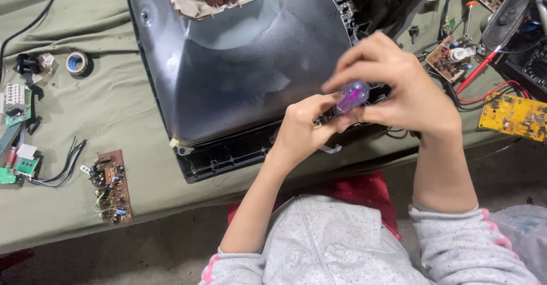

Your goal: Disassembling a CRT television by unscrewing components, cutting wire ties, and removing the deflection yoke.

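Observation:
A large dark picture tube (239, 63) in a black frame lies face down on the green cloth. My right hand (399, 85) grips the translucent purple handle of a screwdriver (353, 95) at the frame's lower right edge. My left hand (305, 128) rests on that black frame edge just below the handle, with its fingers curled near the tool's tip. The tip itself is hidden behind my fingers.
A brown circuit board (113, 186) and small green boards with wires (20, 162) lie at left, with a tape roll (77, 63). At right are a yellow circuit board (513, 116), a small brown board (450, 57), red probe leads (478, 71) and an oval speaker (507, 11).

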